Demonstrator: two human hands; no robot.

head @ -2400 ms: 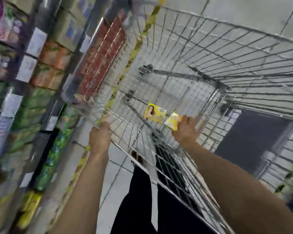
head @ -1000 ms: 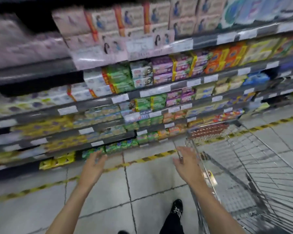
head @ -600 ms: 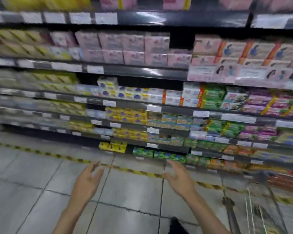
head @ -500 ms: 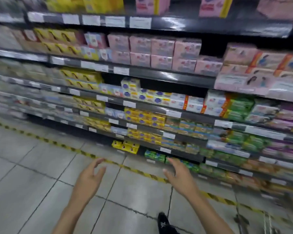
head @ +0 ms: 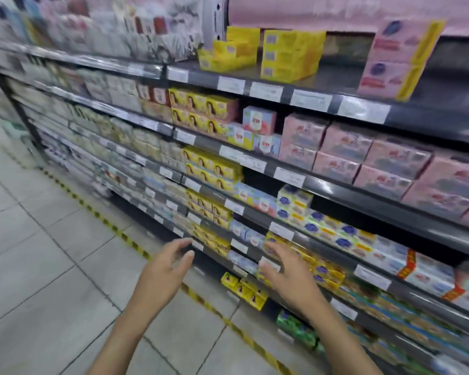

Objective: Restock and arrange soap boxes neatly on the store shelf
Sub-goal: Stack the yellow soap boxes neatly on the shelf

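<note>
Both my hands are raised in front of the store shelf (head: 255,161), and neither holds anything. My left hand (head: 164,269) has its fingers spread and loosely bent, over the floor just short of the lower shelves. My right hand (head: 287,272) reaches close to the lower rows, fingers relaxed. Yellow soap boxes with a woman's picture (head: 211,169) are stacked in several rows between the hands and above them. A few more yellow soap boxes (head: 244,290) lie on the bottom shelf below my right hand.
Pink boxes (head: 363,155) fill the shelf at the right, and larger yellow packs (head: 287,55) sit on the top shelf. A yellow-black striped line (head: 136,247) runs along the tiled floor (head: 38,266) at the foot of the shelving. The picture is blurred at the left.
My view swung from the wire cart to the shelf and came closer. My right hand let go of the yellow box in the cart; both hands now reach toward the lower shelves.
</note>
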